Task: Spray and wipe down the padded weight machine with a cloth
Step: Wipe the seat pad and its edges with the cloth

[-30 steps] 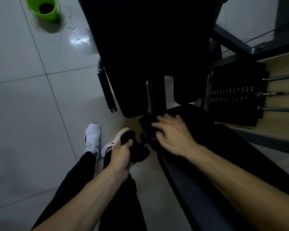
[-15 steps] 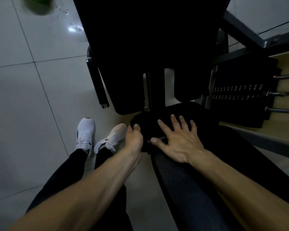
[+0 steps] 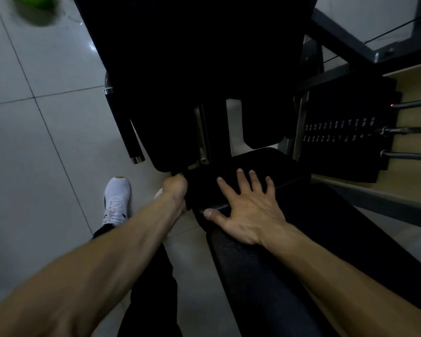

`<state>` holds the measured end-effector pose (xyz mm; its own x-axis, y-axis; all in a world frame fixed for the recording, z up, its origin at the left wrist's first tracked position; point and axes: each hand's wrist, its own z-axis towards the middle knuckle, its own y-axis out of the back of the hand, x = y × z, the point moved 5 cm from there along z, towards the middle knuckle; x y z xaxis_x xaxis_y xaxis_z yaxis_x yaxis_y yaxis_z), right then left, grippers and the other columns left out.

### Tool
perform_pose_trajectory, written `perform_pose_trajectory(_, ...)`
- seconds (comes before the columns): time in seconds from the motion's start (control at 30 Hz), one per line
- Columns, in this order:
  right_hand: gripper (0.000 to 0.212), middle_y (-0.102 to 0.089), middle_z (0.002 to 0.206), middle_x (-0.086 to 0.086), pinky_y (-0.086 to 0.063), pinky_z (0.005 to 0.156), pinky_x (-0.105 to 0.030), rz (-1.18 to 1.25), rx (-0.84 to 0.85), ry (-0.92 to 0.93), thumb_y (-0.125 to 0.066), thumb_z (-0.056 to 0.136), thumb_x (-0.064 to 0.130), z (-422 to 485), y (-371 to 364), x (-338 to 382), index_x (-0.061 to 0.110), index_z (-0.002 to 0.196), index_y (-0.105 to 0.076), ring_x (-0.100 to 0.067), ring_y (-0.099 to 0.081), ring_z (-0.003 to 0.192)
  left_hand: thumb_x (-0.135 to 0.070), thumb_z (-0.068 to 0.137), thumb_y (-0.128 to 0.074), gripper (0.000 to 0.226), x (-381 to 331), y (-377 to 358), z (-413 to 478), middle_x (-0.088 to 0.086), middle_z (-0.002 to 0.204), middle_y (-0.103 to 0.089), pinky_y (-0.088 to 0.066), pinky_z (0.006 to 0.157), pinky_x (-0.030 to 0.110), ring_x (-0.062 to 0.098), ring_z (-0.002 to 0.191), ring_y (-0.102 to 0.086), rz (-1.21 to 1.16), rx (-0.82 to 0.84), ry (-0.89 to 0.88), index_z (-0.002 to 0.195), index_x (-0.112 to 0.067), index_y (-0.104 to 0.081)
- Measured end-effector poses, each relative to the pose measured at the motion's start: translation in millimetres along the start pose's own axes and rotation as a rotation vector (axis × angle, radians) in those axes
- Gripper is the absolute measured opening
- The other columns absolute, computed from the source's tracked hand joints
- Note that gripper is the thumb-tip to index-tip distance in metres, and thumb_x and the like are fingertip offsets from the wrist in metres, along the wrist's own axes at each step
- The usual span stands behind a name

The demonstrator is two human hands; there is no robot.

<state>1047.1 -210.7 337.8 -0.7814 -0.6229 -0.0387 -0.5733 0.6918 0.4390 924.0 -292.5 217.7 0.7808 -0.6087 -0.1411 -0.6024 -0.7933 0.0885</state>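
Left hand (image 3: pixel 175 190) is clenched into a fist on the left edge of the dark cloth (image 3: pixel 202 188), gripping it at the end of the seat pad (image 3: pixel 265 276). Right hand (image 3: pixel 249 210) lies flat and released, fingers spread, pressing down on the same cloth, thumb near the pad's front corner. The cloth is spread over the far end of the pad, between and under both hands.

At far left, a blurred green bucket (image 3: pixel 38 8) sits on the pale tiled floor (image 3: pixel 34 166). Nearer, a white shoe (image 3: pixel 117 200) stands on the tiles just left of the left forearm. A black handle (image 3: pixel 131 142) with a chrome cap hangs beside the big black back pad (image 3: pixel 192 57), which rises just beyond the cloth. To the right stands the weight stack (image 3: pixel 338 132) with its numbered plates, and metal rods (image 3: pixel 408 155) run off to the right edge.
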Motion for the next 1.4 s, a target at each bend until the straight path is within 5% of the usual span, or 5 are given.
perform_pose_trajectory(0.37, 0.075, -0.006, 0.174, -0.004, 0.009, 0.128, -0.044, 0.299, -0.089, 0.163, -0.040, 0.099, 0.065, -6.5, 16.4, 13.0, 0.036, 0.164, -0.017, -0.020, 0.000, 0.160, -0.013, 0.106, -0.048, 0.024, -14.2, 37.6, -77.5, 0.009, 0.094, -0.077, -0.051, 0.073, 0.036, 0.028, 0.086, -0.069, 0.131, 0.206, -0.239, 0.101, -0.021, -0.071)
perform_pose_trajectory(0.6, 0.044, -0.062, 0.133, 0.005, -0.046, 0.108, -0.026, 1.090, -0.443, 0.155, -0.067, 0.095, 0.009, 34.5, 49.4, 45.3, 0.024, 0.136, -0.059, -0.004, -0.056, 0.122, -0.044, 0.106, -0.044, 0.043, -48.8, 8.8, -71.6, 0.004, 0.105, -0.074, -0.056, 0.085, 0.024, 0.013, 0.095, -0.074, -0.274, 0.443, -0.015, 0.118, -0.013, -0.070)
perform_pose_trajectory(0.73, 0.034, -0.067, 0.114, 0.000, -0.053, 0.089, -0.037, 0.695, -0.568, 0.061, -0.063, 0.092, 0.014, 74.4, 68.2, -2.0, 0.025, 0.123, -0.060, -0.020, -0.062, 0.108, -0.019, 0.103, -0.056, 0.022, -48.5, 38.0, -42.6, 0.006, 0.111, -0.074, -0.050, 0.086, 0.020, 0.016, 0.096, -0.067, 0.272, 0.086, -0.280, 0.107, -0.010, -0.075)
perform_pose_trajectory(0.87, 0.041, -0.058, 0.147, 0.001, -0.038, 0.109, -0.040, 0.118, -0.072, 0.204, -0.053, 0.099, 0.034, 112.2, 34.9, 10.7, 0.038, 0.139, -0.061, -0.028, -0.048, 0.137, -0.015, 0.097, -0.062, 0.023, -40.3, 29.5, -25.1, -0.001, 0.119, -0.074, -0.040, 0.085, 0.015, 0.017, 0.116, -0.065, 0.874, 0.171, -0.598, 0.115, -0.014, -0.077)
perform_pose_trajectory(1.4, 0.051, -0.062, 0.141, -0.006, -0.048, 0.106, -0.035, 0.278, -0.043, 0.173, -0.057, 0.096, 0.004, 139.9, 28.2, -3.6, 0.028, 0.141, -0.061, -0.027, -0.057, 0.129, -0.023, 0.098, -0.056, 0.029, -53.4, -10.8, -14.3, 0.005, 0.121, -0.073, -0.046, 0.080, 0.027, 0.027, 0.111, -0.066, 1.351, 0.280, -0.776, 0.118, -0.016, -0.076)
